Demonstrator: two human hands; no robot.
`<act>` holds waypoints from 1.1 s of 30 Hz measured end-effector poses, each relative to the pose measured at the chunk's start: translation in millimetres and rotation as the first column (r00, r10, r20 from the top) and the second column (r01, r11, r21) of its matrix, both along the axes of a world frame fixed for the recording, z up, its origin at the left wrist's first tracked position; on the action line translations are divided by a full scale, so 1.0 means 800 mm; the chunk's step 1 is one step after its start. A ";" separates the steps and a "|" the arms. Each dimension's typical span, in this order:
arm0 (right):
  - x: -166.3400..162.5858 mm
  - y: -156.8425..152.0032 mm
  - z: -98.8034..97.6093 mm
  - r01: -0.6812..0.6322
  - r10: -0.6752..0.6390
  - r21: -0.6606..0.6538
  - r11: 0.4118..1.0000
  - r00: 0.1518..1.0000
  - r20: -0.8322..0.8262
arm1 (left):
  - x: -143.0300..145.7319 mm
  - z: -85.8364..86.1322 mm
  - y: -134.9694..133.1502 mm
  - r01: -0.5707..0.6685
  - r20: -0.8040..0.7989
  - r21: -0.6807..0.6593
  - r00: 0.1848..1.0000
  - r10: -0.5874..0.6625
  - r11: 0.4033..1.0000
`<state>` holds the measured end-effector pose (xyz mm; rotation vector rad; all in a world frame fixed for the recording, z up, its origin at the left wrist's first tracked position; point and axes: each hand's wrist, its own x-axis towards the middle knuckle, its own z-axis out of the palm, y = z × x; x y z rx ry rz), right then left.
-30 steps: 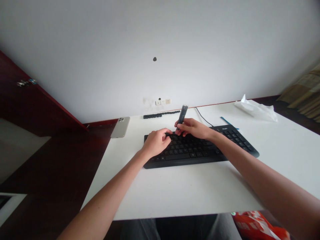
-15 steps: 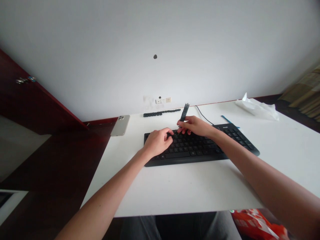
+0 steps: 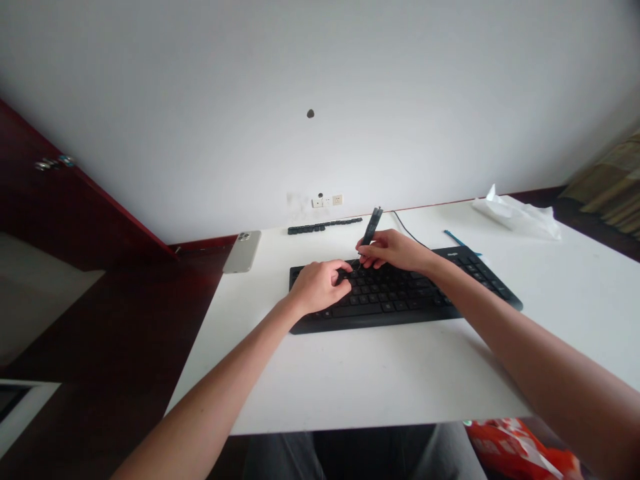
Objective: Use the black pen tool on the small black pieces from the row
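A black keyboard (image 3: 370,324) lies on the white table beneath both hands. My right hand (image 3: 387,250) is closed around the dark handle of a keycap puller (image 3: 371,225), which leans upright over the upper rows of keys. Thin wire at its lower end reaches down among the keys; whether it grips a keycap is too small to tell. Over the keyboard's left part rests my left hand (image 3: 320,287), thumb and index finger apart, the index fingertip close to the wire. I cannot make out whether it touches the wire. Several keys are hidden under this hand.
Rows of loose black keycaps (image 3: 325,226) lie near the wall. A phone (image 3: 243,252) is at the table's left edge. To the right are a thin blue tool (image 3: 454,237) and a crumpled white plastic bag (image 3: 517,217). The keyboard cable (image 3: 407,230) runs backward.
The keycap puller leans slightly more to the right. My left index finger has stretched a little further toward the wire. The keyboard has barely shifted in view.
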<state>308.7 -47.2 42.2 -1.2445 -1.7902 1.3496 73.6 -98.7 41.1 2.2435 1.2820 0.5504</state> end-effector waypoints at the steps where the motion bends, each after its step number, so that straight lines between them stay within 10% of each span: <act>1: -0.001 -0.001 0.000 -0.005 0.005 0.003 1.000 1.000 0.000 | 0.000 0.001 0.000 0.005 0.005 -0.013 1.000 -0.005 1.000; 23: -0.009 -0.003 -0.007 -0.064 0.069 0.121 0.991 0.997 -0.037 | -0.003 -0.009 0.006 -0.024 0.062 -0.041 0.998 0.026 0.999; 33: 0.000 0.001 -0.003 -0.027 0.014 -0.079 0.997 0.988 -0.157 | 0.000 0.004 -0.003 0.004 0.057 -0.129 0.998 0.003 0.992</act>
